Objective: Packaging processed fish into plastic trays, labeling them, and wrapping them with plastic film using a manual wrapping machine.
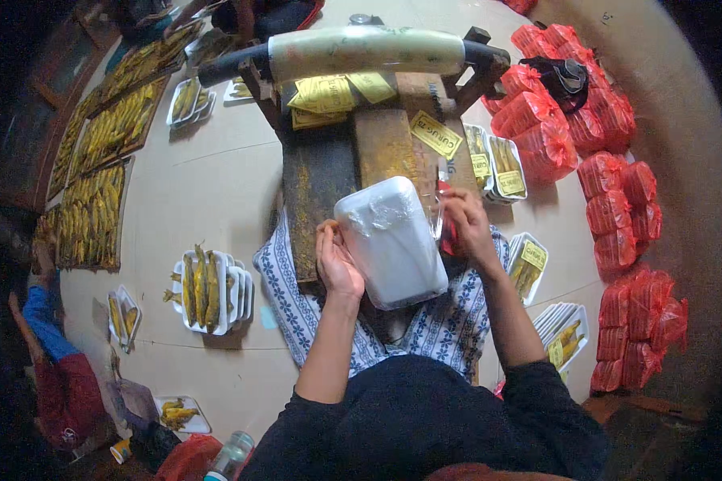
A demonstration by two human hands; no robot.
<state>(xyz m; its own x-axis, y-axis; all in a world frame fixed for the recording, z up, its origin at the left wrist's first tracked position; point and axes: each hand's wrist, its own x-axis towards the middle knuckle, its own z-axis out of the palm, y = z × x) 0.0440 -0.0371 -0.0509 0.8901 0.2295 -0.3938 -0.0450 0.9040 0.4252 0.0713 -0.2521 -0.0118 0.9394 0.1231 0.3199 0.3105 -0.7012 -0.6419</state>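
A white foam tray (391,252), its underside facing up and covered in clear film, lies tilted over my lap. My left hand (339,258) supports its left edge, palm up with curled fingers. Beside the right edge, my right hand (466,225) pinches a loose bit of the clear film. A red thing (449,234) is partly hidden behind that hand. Beyond the tray stands a wooden board stand (382,144) with yellow printed labels (322,95) and one more label (437,134) on it. A roll of clear film (367,49) spans its far end.
Stacked foam trays of fish (201,291) stand left; labelled packs (506,165) are at right. Red net bundles (607,216) line the far right. Wooden racks of fish (93,216) lie far left, near a person in a red top (72,391). A jar (231,454) stands at lower left.
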